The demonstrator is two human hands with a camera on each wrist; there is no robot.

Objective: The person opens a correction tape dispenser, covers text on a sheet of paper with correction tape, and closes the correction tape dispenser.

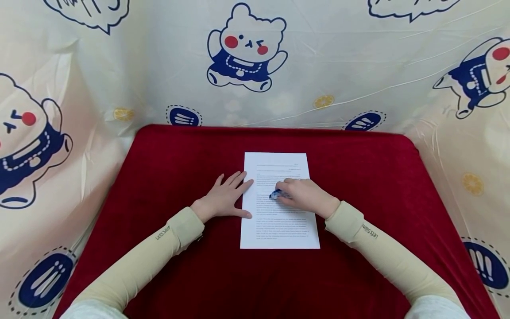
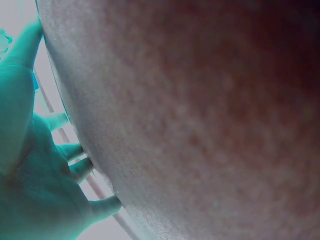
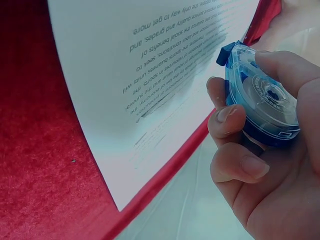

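Note:
A printed sheet of paper lies on the red cloth, its text upside down in the right wrist view. My right hand grips a blue, clear-cased correction tape between thumb and curled fingers. In the head view the correction tape's tip is over the middle of the text; whether it touches the paper I cannot tell. My left hand lies with fingers spread at the sheet's left edge, thumb and fingertips on the paper. The left wrist view shows that hand tinted green, with the cloth blurred beside it.
A dark red cloth covers the table under the sheet. Pale curtains printed with cartoon bears hang behind the table and on both sides.

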